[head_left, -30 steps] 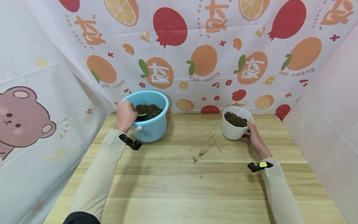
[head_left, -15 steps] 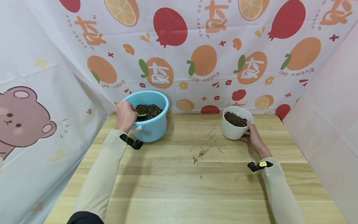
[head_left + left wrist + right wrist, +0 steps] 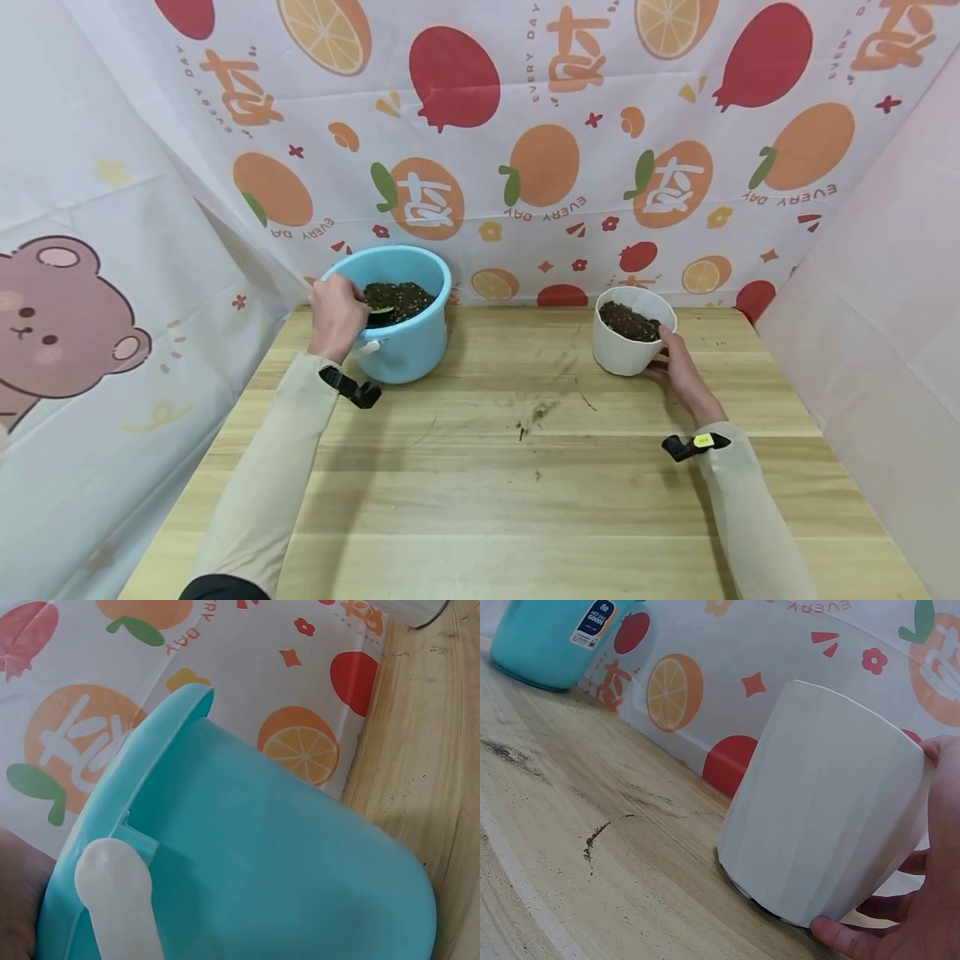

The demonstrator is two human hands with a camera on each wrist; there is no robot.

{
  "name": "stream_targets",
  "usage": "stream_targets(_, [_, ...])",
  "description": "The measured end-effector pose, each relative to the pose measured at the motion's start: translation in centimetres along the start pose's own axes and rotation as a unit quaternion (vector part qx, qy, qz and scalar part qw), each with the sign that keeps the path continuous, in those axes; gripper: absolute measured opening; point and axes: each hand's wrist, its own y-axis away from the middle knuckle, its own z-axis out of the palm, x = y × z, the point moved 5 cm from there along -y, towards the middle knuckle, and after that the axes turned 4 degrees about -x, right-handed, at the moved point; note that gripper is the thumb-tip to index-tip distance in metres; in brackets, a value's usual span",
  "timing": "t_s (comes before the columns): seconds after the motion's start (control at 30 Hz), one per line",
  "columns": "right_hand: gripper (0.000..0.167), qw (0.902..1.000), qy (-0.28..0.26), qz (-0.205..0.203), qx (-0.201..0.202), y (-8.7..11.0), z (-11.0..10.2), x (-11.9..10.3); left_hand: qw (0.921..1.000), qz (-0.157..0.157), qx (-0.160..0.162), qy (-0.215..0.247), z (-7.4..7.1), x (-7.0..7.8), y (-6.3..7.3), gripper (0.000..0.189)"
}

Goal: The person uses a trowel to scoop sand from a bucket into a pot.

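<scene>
A light blue bucket (image 3: 408, 346) stands at the back left with dark soil (image 3: 405, 298) inside. My left hand (image 3: 337, 312) reaches over its near left rim, gripping a small trowel (image 3: 381, 315). Only a dark part with a green edge shows of the trowel, down at the soil; its handle is hidden in the hand. On the right stands a white faceted plant pot (image 3: 624, 348), partly filled with soil (image 3: 628, 321). My right hand (image 3: 684, 375) holds its right side, with one digit at the rim and fingertips (image 3: 838, 934) low by the base in the right wrist view.
A wooden table (image 3: 480, 500) carries the bucket and pot, with dark soil crumbs (image 3: 542, 410) scattered between them. A fruit-print cloth (image 3: 495, 200) hangs right behind. White cloths (image 3: 877, 308) close off both sides. The bucket's white handle (image 3: 120, 892) hangs at its near side.
The head view tilts very slightly. Both hands keep their places, the left at the bucket with the trowel and the right on the pot.
</scene>
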Motion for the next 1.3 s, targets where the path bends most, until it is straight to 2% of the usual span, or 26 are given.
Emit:
stream_targets(0.3, [0.077, 0.9999, -0.007, 0.006, -0.008, 0.51, 0.23, -0.58, 0.9996, 0.014, 0.023, 0.008, -0.10, -0.05, 0.19, 0.024])
stream_targets(0.67, [0.080, 1.0000, 0.004, 0.008, 0.001, 0.03, 0.08, -0.01, 0.9996, 0.012, 0.024, 0.009, -0.25, -0.01, -0.05, 0.022])
stream_targets(1.03, [0.076, 0.9999, -0.007, 0.010, -0.001, -0.24, -0.24, 0.10, 0.9988, 0.024, 0.041, 0.011, -0.38, 0.02, -0.35, 0.024])
stream_targets(1.3, [0.079, 1.0000, 0.001, -0.004, -0.006, 0.10, -0.03, -0.13, 0.9993, 0.003, 0.031, 0.021, -0.25, -0.30, 0.08, 0.020])
